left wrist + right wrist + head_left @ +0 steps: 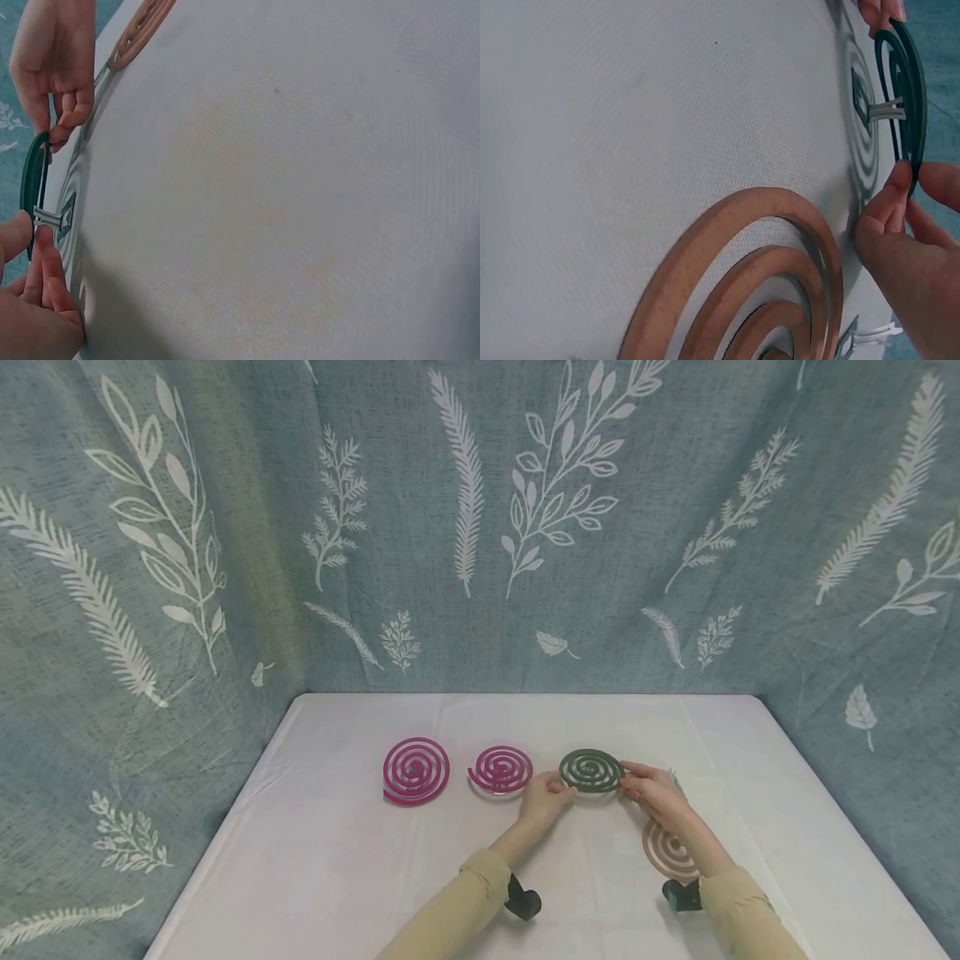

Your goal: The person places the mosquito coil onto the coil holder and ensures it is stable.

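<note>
A green mosquito coil (591,768) is held level above the white table by both hands. My left hand (543,799) pinches its left rim between thumb and fingers. At the opposite rim, my right hand (660,797) pinches it the same way. Beneath the coil stands a small metal coil stand (885,110), its upright prongs reaching the coil's middle. Partly covered by my right forearm, a brown mosquito coil (750,202) lies flat on the table. Another metal stand (870,332) shows beside the right hand in the right wrist view.
Left of the hands are two pink mosquito coils, one at the far left (416,768) and one close to my left hand (501,768). The white-covered table (315,860) meets a blue-green leaf-patterned curtain (420,552) at the back and sides.
</note>
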Demonstrator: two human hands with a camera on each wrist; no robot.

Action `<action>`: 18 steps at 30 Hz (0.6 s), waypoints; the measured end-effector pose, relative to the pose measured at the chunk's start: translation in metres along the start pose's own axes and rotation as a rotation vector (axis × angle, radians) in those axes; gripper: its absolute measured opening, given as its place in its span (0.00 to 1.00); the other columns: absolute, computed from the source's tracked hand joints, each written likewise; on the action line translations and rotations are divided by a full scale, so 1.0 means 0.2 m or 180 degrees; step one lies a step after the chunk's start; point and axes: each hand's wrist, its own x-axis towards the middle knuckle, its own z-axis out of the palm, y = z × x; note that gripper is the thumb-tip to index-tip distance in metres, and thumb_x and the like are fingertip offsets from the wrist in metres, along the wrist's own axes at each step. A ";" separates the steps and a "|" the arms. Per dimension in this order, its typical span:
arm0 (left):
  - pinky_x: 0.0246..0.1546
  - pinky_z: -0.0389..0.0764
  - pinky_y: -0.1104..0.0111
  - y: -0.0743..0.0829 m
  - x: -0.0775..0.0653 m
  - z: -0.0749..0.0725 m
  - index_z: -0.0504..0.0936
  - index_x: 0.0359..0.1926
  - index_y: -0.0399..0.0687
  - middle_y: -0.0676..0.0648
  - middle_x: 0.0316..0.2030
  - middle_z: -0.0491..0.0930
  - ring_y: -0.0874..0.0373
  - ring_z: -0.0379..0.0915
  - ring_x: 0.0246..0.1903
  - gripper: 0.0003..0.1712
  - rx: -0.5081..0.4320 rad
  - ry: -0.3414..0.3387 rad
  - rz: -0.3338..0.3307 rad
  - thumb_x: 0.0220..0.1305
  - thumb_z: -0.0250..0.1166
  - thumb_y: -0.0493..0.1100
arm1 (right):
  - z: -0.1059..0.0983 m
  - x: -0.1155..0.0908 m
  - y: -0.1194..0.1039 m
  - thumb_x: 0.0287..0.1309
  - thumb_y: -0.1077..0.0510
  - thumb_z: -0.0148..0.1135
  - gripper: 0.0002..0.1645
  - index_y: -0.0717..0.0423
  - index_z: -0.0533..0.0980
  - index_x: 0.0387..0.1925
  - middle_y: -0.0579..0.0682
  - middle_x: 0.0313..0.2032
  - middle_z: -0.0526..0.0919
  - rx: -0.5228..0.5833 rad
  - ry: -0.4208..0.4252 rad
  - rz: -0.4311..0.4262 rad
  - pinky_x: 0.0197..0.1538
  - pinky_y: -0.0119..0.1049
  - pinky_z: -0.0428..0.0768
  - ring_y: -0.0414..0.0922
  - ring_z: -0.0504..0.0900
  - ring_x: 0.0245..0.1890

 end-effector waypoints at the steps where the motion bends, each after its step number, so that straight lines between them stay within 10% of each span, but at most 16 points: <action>1: 0.28 0.75 0.76 0.00 0.00 0.00 0.75 0.53 0.26 0.42 0.29 0.82 0.64 0.73 0.26 0.25 0.0014 0.0000 -0.0011 0.56 0.67 0.37 | 0.00 0.00 0.00 0.63 0.63 0.50 0.33 0.73 0.56 0.66 0.56 0.45 0.78 0.0018 0.0001 0.0003 0.42 0.24 0.77 0.35 0.76 0.37; 18: 0.30 0.78 0.74 0.00 0.00 0.00 0.75 0.52 0.26 0.41 0.30 0.82 0.62 0.75 0.27 0.25 -0.0062 -0.0005 -0.0045 0.54 0.67 0.36 | 0.00 0.01 0.02 0.63 0.63 0.51 0.33 0.73 0.57 0.66 0.56 0.47 0.77 0.0098 -0.0008 0.0049 0.45 0.24 0.78 0.32 0.77 0.38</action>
